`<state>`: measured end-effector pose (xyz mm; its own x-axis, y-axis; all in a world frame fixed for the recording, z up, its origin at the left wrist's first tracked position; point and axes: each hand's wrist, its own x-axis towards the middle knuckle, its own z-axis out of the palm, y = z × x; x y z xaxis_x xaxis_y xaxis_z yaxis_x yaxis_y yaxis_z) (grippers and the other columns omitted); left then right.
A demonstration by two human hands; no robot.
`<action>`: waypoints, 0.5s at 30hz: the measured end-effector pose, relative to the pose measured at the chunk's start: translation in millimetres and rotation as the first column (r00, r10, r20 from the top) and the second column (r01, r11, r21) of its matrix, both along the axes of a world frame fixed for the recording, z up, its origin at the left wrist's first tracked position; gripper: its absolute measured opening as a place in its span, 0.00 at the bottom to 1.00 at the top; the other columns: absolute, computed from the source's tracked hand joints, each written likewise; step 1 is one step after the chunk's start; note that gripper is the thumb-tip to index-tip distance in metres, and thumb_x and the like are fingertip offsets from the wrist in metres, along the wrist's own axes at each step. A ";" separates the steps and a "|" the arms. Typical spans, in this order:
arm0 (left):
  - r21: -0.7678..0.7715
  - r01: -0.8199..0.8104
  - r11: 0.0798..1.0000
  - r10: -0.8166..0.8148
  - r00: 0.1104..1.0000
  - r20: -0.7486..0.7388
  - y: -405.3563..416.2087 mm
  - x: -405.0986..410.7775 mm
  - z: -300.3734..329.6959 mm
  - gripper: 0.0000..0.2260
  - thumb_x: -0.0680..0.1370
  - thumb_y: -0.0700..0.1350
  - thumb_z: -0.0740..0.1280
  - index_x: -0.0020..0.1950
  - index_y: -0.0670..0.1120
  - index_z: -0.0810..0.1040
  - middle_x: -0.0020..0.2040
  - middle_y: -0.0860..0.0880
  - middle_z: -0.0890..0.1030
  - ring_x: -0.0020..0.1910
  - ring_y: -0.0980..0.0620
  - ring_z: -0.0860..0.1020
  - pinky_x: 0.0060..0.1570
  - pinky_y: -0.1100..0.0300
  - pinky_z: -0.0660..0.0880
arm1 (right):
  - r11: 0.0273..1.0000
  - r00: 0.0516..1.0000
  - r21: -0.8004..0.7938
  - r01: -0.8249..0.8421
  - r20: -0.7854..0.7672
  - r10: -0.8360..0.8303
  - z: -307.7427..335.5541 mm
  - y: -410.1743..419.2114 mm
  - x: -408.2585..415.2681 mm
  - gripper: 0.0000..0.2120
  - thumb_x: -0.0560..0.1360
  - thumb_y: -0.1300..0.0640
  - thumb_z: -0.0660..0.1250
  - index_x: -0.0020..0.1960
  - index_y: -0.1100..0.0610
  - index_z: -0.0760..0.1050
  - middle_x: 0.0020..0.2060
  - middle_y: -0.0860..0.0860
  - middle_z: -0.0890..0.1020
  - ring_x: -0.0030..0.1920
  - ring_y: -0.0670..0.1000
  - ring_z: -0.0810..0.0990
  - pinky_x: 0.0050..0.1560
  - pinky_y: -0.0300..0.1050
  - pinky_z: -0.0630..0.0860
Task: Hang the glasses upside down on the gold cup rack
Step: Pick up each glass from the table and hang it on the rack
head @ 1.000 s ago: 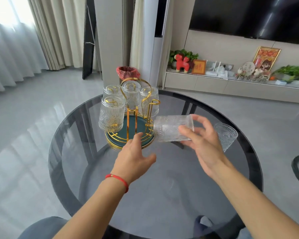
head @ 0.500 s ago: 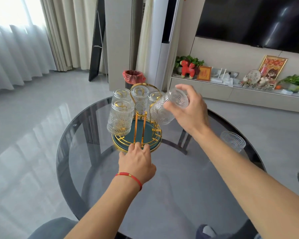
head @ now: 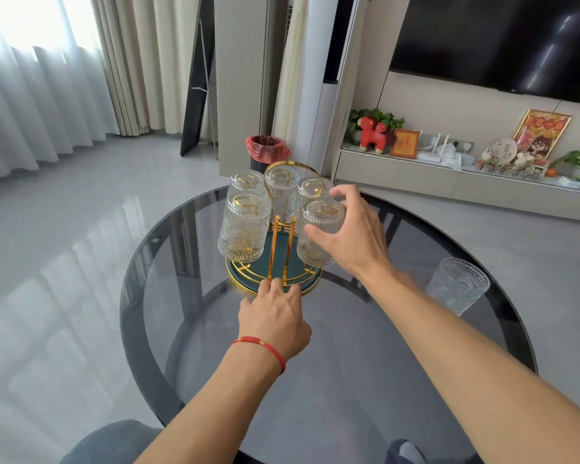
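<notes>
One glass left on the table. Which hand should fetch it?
Right. The loose glass stands on the right hand's side of the table, while the left hand steadies the rack base.

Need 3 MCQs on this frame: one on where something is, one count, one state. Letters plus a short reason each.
1. Where is the glass that is not on the rack?
A. On the table, right of the rack
B. On the floor
C. In the left hand

2. How many glasses hang on the gold rack?
A. Two
B. Five
C. Seven

3. What is the left hand doing?
A. Lifting a glass
B. Resting in a lap
C. Touching the rack's base

Answers:
1. A, it stands upright on the dark glass table.
2. B, five upside-down glasses show.
3. C, its fingertips meet the base rim while the right hand holds the near right hanging glass.
</notes>
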<state>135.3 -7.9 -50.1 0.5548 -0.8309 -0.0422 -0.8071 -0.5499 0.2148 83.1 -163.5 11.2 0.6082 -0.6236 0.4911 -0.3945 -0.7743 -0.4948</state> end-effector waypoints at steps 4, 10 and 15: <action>0.001 -0.005 1.000 0.005 1.000 0.013 -1.7 0.0 -2.0 0.23 0.79 0.53 0.66 0.73 0.50 0.68 0.68 0.44 0.72 0.70 0.43 0.69 0.63 0.42 0.74 | 1.000 1.000 -0.007 -0.017 -0.010 0.017 -5.6 1.3 -2.8 0.33 0.73 0.41 0.75 0.71 0.49 0.66 0.66 0.53 0.78 0.64 0.56 0.78 0.56 0.51 0.76; -0.148 -0.010 0.989 0.011 1.000 0.010 -1.9 -3.9 1.2 0.16 0.79 0.49 0.65 0.66 0.49 0.74 0.62 0.47 0.77 0.63 0.44 0.75 0.57 0.46 0.78 | 0.997 0.997 -0.021 -0.070 -0.015 0.070 -19.2 4.6 -33.0 0.29 0.79 0.46 0.70 0.75 0.52 0.63 0.70 0.54 0.73 0.67 0.54 0.76 0.60 0.48 0.74; -0.516 0.071 0.854 -0.119 0.991 -0.060 -6.6 -18.2 7.5 0.14 0.78 0.45 0.67 0.63 0.48 0.80 0.58 0.49 0.82 0.58 0.47 0.78 0.55 0.53 0.77 | 0.963 0.990 -0.271 -0.016 -0.137 -0.022 -46.8 -10.9 -98.5 0.25 0.75 0.58 0.73 0.70 0.57 0.71 0.64 0.55 0.77 0.61 0.59 0.78 0.59 0.57 0.76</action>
